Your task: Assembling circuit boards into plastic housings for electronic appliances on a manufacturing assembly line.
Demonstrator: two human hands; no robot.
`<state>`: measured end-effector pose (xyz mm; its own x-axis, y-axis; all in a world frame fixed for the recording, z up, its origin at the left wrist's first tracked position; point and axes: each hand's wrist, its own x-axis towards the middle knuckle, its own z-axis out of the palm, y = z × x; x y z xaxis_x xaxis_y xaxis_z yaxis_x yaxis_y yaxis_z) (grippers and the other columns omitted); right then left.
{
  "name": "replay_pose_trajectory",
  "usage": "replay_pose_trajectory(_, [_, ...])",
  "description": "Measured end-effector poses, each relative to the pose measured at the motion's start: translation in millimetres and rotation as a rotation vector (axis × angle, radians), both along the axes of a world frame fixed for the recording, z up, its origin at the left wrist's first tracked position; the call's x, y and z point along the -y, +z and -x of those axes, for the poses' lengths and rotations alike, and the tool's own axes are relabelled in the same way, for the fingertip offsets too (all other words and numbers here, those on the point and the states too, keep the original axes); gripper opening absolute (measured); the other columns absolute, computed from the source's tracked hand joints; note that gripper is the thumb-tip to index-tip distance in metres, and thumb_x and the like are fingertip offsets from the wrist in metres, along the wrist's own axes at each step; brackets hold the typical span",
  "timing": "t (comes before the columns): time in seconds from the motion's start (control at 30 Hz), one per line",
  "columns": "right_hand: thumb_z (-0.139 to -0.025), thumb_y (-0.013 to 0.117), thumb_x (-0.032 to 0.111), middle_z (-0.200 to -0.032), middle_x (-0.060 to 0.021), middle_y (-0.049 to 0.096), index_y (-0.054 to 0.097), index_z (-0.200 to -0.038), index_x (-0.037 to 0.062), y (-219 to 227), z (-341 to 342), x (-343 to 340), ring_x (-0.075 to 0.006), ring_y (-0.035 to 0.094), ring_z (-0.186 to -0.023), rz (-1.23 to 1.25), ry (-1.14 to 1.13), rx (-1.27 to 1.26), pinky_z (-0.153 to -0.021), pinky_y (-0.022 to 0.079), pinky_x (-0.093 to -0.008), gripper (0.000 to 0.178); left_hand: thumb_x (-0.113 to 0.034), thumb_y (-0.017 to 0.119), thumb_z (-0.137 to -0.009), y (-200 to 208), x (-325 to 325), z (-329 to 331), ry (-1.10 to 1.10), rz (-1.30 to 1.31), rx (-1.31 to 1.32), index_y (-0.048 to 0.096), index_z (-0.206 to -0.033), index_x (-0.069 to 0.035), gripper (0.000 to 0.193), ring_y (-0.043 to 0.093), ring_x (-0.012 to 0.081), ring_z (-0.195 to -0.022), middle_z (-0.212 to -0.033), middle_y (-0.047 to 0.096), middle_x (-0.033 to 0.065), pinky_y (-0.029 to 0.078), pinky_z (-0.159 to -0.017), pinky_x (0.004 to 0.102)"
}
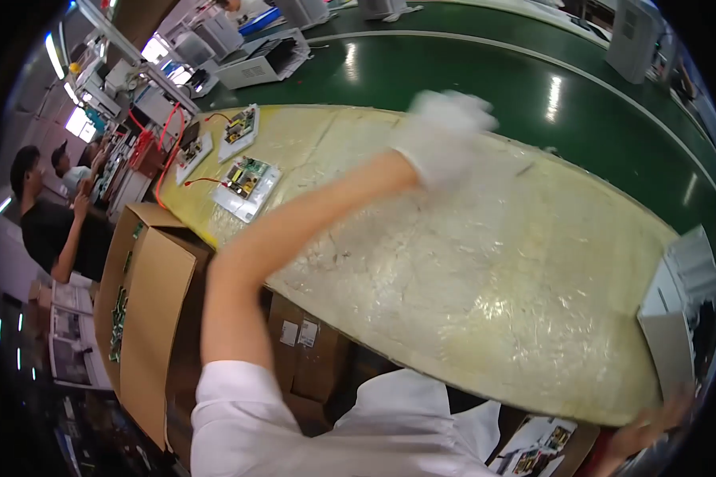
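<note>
My left hand (445, 137), in a white glove, is over the far edge of the plastic-covered table (453, 262). Motion smears it, so its fingers and anything in them cannot be made out. At the lower right my bare right hand (652, 425) is by the table's near corner, just below a white housing (672, 318) with a dark inside. It is blurred too, and whether it touches the housing is unclear. Left of my gloved hand lie white panels with circuit boards: one panel (247, 187) nearer, another panel (239, 131) behind it, and a third panel (192, 157) at the left edge.
An open cardboard box (155, 318) with green boards stands left of the table. Below the near edge sit another carton (306, 350) and a white panel with circuitry (537, 445). A green conveyor (469, 71) runs beyond, carrying a white housing (262, 63). A person (64, 226) stands at left.
</note>
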<state>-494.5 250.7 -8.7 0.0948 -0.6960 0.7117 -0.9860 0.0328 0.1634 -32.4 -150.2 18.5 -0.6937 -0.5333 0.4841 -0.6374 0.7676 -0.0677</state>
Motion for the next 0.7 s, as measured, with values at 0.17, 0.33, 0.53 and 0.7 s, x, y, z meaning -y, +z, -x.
replay_pose_trajectory(0.17, [-0.101, 0.059, 0.046, -0.168, -0.0231, 0.036, 0.048, -0.157, 0.0133, -61.6, -116.3, 9.8, -0.0542, 0.039, -0.148, -0.505, 0.148, 0.304, -0.12, 0.025, -0.0745, 0.066, -0.018, 0.078, -0.082, 40.9, 109.9, -256.6, 0.676, 0.301, 0.391, 0.065, -0.125, -0.011, 0.045, 0.063, 0.0327, -0.12, -0.123, 0.068, 0.0118, 0.05, -0.098, 0.0514])
replay_pose_trajectory(0.33, [-0.089, 0.068, 0.069, -0.163, -0.0218, 0.044, 0.058, -0.151, 0.0147, -60.2, -136.9, 21.8, -0.0551, 0.033, -0.151, -0.6, 0.225, 0.282, -0.121, 0.024, -0.075, 0.083, -0.007, 0.068, -0.087, 51.8, 185.7, -381.5, 1.035, 0.4, 0.644, 0.064, -0.125, -0.013, 0.039, 0.059, 0.0321, -0.128, -0.132, 0.063, 0.0104, 0.05, -0.101, 0.0484])
replay_pose_trajectory(0.53, [-0.102, 0.063, 0.022, -0.158, -0.0269, 0.046, 0.059, -0.143, 0.0107, -48.6, -149.3, 36.0, -0.058, 0.048, -0.14, -0.814, 0.157, -0.03, -0.115, 0.037, -0.0739, 0.043, -0.03, 0.078, -0.083, 49.7, 274.5, -401.0, 0.905, 0.413, 0.661, 0.066, -0.131, -0.009, 0.054, 0.062, 0.0376, -0.124, -0.135, 0.064, 0.0152, 0.054, -0.102, 0.0495])
replay_pose_trajectory(0.7, [-0.088, 0.078, 0.022, -0.169, -0.016, 0.036, 0.06, -0.14, 0.033, -61.3, -163.3, 23.4, -0.0622, 0.041, -0.144, -0.773, 0.087, 0.051, -0.114, 0.031, -0.083, 0.055, -0.041, 0.072, -0.088, 19.3, 332.8, -408.8, 0.933, 0.187, 0.803, 0.071, -0.13, -0.01, 0.052, 0.068, 0.0333, -0.121, -0.128, 0.069, 0.0203, 0.054, -0.104, 0.0496])
